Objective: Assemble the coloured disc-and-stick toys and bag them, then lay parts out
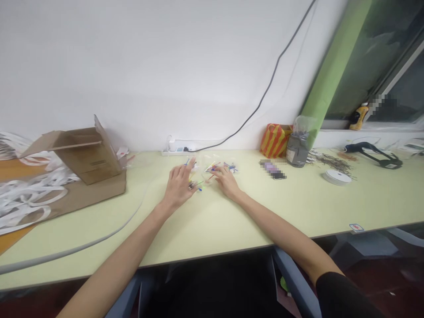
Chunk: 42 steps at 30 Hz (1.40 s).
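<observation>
A crumpled clear plastic bag [207, 170] holding thin coloured sticks [212, 167] in red, yellow and blue lay between the two hands on the pale green desk [212, 225], just in front of a white power strip [177, 150]. The left hand [179, 185] was at the bag's near left side with its fingers [189, 170] spread, and whether they pinched anything was too small to tell. The right hand [227, 182] kept its fingers [219, 173] loosely together, their tips against the bag's right side, pinching nothing visible.
</observation>
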Each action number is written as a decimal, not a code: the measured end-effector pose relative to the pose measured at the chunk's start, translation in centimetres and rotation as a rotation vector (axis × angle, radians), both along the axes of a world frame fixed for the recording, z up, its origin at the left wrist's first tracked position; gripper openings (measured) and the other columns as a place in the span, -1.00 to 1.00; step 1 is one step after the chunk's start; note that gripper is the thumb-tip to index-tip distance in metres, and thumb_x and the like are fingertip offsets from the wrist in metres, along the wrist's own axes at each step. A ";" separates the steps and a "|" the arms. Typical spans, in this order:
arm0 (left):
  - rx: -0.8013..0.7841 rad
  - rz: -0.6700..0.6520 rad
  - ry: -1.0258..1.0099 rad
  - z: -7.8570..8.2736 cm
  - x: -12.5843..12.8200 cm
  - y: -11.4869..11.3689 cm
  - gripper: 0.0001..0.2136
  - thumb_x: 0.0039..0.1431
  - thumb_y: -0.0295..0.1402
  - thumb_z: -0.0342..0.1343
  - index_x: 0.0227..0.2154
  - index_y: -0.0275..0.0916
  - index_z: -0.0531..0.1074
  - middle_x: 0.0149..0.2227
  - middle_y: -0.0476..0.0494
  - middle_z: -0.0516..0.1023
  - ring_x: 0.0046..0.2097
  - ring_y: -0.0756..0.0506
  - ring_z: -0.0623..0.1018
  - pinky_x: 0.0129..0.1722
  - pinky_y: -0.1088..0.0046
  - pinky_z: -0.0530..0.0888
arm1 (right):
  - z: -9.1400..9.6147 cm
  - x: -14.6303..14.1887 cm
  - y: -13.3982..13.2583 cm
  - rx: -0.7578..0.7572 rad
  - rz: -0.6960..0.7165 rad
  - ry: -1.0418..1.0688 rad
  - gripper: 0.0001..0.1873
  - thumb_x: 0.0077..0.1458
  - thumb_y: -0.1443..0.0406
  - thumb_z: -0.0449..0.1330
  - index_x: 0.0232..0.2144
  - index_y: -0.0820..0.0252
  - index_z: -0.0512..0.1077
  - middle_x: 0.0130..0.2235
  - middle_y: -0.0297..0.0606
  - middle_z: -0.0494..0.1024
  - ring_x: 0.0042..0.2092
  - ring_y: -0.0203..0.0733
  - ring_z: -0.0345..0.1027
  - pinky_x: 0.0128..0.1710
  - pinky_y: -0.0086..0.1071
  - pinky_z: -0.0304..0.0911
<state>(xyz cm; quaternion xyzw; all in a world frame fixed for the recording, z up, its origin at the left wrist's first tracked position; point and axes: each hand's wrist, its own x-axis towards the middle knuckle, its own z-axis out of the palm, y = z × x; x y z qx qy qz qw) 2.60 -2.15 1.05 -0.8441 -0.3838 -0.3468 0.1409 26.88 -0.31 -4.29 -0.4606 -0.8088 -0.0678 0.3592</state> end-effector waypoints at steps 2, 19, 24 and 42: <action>0.016 -0.003 -0.009 0.1 0.0 -0.1 -0.06 0.06 -0.32 0.25 0.43 -0.19 -0.16 0.01 -0.28 0.43 0.08 -0.35 0.36 0.16 0.05 0.27 | -0.4 -0.3 0.5 -0.042 -0.039 -0.082 -0.61 0.22 0.48 0.14 0.06 0.13 0.48 0.10 -0.04 0.42 0.13 0.06 0.21 0.07 -0.06 0.20; -0.144 0.011 -0.093 -0.1 0.1 -0.1 -0.03 0.00 -0.38 0.25 0.42 -0.16 -0.17 -0.01 -0.19 0.49 0.10 -0.32 0.37 0.14 0.08 0.29 | 4.0 0.4 -2.4 0.303 0.056 0.573 -0.80 0.33 0.39 0.05 -0.26 0.11 0.46 -0.27 -0.21 0.45 -0.16 -0.10 0.31 -0.14 -0.22 0.26; -0.172 -0.038 -0.091 -0.3 0.6 -0.6 -0.05 0.02 -0.37 0.21 0.42 -0.15 -0.18 0.02 -0.19 0.47 0.10 -0.30 0.37 0.14 0.12 0.29 | 4.5 -2.9 -4.1 0.374 0.260 0.453 -0.83 0.30 0.38 0.15 -0.26 0.06 0.52 -0.32 -0.25 0.45 -0.23 -0.17 0.34 -0.20 -0.24 0.29; -0.251 -0.039 -0.185 -0.5 0.7 -0.4 -0.03 -0.01 -0.33 0.22 0.42 -0.18 -0.19 0.05 -0.22 0.47 0.14 -0.34 0.37 0.13 0.07 0.30 | 5.8 -3.1 -6.3 0.394 0.181 0.601 -0.81 0.37 0.37 -0.05 -0.25 0.12 0.34 -0.30 -0.19 0.42 -0.20 -0.12 0.35 -0.17 -0.19 0.30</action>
